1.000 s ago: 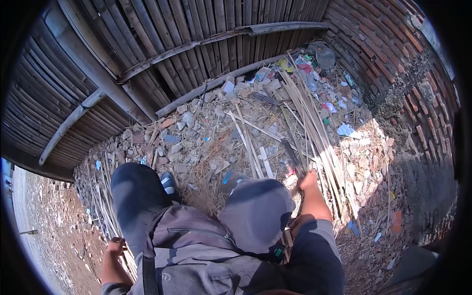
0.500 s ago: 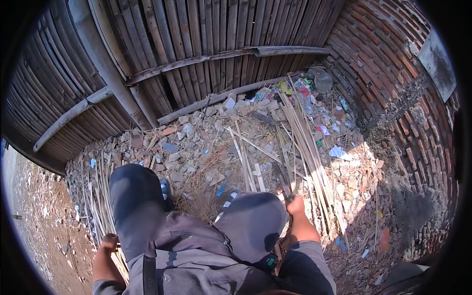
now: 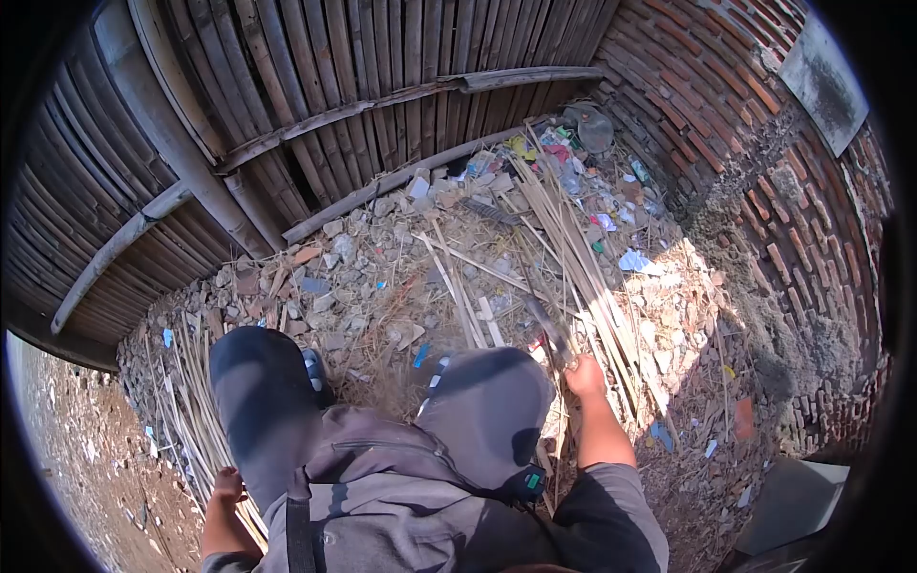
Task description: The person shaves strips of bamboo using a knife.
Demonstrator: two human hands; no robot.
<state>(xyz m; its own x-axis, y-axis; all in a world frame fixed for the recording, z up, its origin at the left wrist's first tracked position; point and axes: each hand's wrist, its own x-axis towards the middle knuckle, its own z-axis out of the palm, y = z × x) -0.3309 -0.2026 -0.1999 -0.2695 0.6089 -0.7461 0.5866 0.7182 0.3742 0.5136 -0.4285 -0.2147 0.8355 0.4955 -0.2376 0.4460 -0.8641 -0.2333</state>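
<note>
My right hand (image 3: 585,375) is closed round the handle of a machete (image 3: 547,325), its dark blade pointing forward and slightly left, just beyond my right knee. Close to it lies a long bundle of pale split bamboo strips (image 3: 585,258), with a few loose strips (image 3: 458,291) to its left. Down beside my left thigh, my left hand (image 3: 227,484) has its fingers curled, next to a second bundle of bamboo strips (image 3: 194,396). Whatever it grips is hidden by the fingers.
A bamboo slat wall (image 3: 382,57) stands ahead, with a brick wall (image 3: 707,105) on the right. Rubble and plastic litter (image 3: 564,158) cover the ground. A grey-green panel (image 3: 793,504) sits at lower right.
The view has turned a little, so the surroundings shift left and up. My right hand and the machete have moved slightly, the blade now tilting more to the left. My left hand has moved slightly right and down.
</note>
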